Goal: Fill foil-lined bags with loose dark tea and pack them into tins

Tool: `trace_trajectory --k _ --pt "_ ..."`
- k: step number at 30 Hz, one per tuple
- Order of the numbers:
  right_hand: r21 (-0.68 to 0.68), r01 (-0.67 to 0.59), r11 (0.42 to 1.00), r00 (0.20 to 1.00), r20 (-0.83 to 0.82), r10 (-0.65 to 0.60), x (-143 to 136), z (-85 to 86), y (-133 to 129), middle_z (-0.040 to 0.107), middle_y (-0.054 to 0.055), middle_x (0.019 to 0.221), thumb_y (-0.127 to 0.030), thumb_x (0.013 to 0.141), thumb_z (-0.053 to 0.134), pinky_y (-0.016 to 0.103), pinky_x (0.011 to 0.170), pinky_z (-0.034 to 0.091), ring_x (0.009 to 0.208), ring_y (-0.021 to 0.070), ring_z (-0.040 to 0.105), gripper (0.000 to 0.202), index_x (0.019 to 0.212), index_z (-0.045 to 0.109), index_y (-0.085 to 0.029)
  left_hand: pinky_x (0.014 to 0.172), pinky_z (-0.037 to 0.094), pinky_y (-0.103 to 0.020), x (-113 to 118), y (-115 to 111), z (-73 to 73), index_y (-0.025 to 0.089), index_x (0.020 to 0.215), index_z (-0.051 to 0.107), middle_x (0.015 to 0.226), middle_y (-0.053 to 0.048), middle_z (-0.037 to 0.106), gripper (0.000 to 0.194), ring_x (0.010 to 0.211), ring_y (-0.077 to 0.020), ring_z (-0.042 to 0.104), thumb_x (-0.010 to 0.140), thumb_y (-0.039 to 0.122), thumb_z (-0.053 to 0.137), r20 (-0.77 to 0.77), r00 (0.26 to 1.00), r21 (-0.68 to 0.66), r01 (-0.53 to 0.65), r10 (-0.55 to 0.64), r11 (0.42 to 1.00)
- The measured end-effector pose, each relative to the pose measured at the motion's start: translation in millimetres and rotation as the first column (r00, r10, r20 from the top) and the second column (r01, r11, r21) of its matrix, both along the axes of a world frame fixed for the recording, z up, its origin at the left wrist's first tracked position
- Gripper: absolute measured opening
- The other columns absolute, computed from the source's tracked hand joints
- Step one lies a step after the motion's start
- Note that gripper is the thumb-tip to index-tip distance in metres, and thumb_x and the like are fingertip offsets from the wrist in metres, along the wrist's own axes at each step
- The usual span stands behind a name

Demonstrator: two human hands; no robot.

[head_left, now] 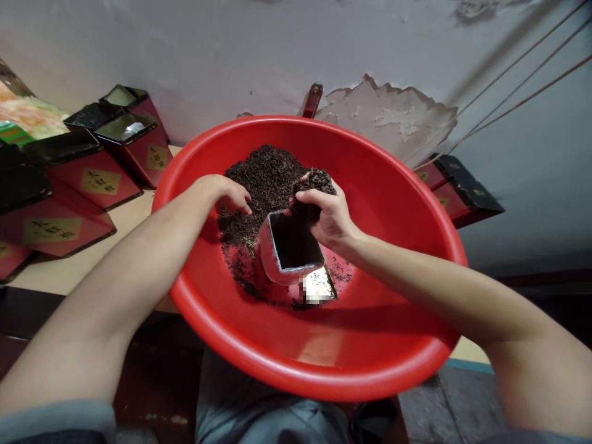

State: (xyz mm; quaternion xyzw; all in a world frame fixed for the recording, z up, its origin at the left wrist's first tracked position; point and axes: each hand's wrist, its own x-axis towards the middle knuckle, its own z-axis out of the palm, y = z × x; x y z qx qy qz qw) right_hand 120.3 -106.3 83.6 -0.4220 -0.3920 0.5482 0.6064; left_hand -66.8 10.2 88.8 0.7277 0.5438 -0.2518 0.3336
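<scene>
Your right hand [329,214] grips a clump of dark leaves [315,181] above the mouth of the box [269,248].
The box stands near the middle of the red basin [287,350]; the leaf heap [266,168] lies behind it, toward the far-left rim. Your left hand [230,192] curls at the heap's left edge, its grip impossible to tell. Red tins [104,180] stand beyond the basin's left rim.
</scene>
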Motion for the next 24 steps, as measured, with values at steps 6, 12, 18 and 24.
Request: trace_trajectory --k 6,12,18,24 --pt "0.008 -0.064 0.998 0.998 0.018 0.064 5.3 -2.4 -1.4 0.060 -0.005 0.075 -0.022 0.053 0.080 0.036 0.070 0.057 0.070 0.0148 0.058 0.043 0.090 0.057 -0.023 0.097 0.060 -0.032 -0.3 -2.2 5.0 0.028 0.173 0.024 0.166 -0.012 0.051 0.081 0.139 -0.0324 0.061 0.099 0.043 0.055 -0.020 0.998 0.024 0.052 -0.052 0.998" --pt "0.026 -0.093 0.995 0.995 0.035 0.092 7.6 0.2 -3.6 0.059 -0.006 0.074 -0.023 0.055 0.078 0.037 0.073 0.057 0.067 0.0142 0.060 0.040 0.089 0.058 -0.023 0.095 0.059 -0.029 3.1 -7.5 12.1 0.021 0.173 0.024 0.168 -0.015 0.049 0.083 0.139 -0.0323 0.060 0.099 0.045 0.054 -0.050 0.996 0.042 0.072 -0.070 0.996" --pt "0.025 -0.161 0.987 0.982 0.101 0.157 8.8 6.2 -7.6 0.062 -0.004 0.077 -0.023 0.055 0.079 0.037 0.078 0.057 0.070 0.0160 0.064 0.040 0.089 0.060 -0.022 0.093 0.059 -0.027 3.0 -5.3 6.3 0.024 0.173 0.023 0.166 -0.014 0.051 0.083 0.141 -0.0311 0.059 0.099 0.046 0.054 -0.083 0.994 0.016 0.075 -0.074 0.997" --pt "0.027 -0.213 0.977 0.976 0.060 0.211 9.9 8.5 -10.4 0.066 -0.002 0.081 -0.020 0.054 0.078 0.036 0.079 0.057 0.072 0.0161 0.065 0.036 0.087 0.062 -0.020 0.097 0.059 -0.029 4.0 -5.9 5.8 0.025 0.173 0.022 0.166 -0.014 0.051 0.084 0.140 -0.0306 0.060 0.099 0.046 0.054 -0.088 0.994 0.004 0.061 -0.061 0.998"
